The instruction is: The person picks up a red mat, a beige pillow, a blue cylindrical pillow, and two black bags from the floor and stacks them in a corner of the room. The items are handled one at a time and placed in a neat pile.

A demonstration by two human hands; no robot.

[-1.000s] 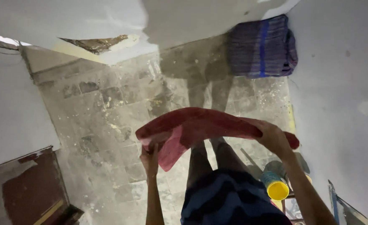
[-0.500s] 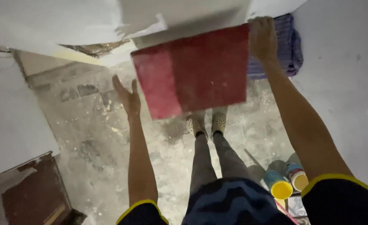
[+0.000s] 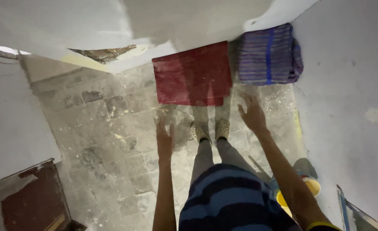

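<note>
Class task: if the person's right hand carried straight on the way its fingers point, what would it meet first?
Probably the red cloth lying on the floor; the right hand points toward its lower right corner, though depth is unclear.

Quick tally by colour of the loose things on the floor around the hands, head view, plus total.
Red: 1, the flat red folded cloth lying on the floor ahead of the left hand and right hand, both empty.
Purple-blue: 1, the striped purple-blue fabric bundle beside it.
Yellow: 2, the round yellow-rimmed containers near the right arm, partly hidden.
Total: 4
</note>
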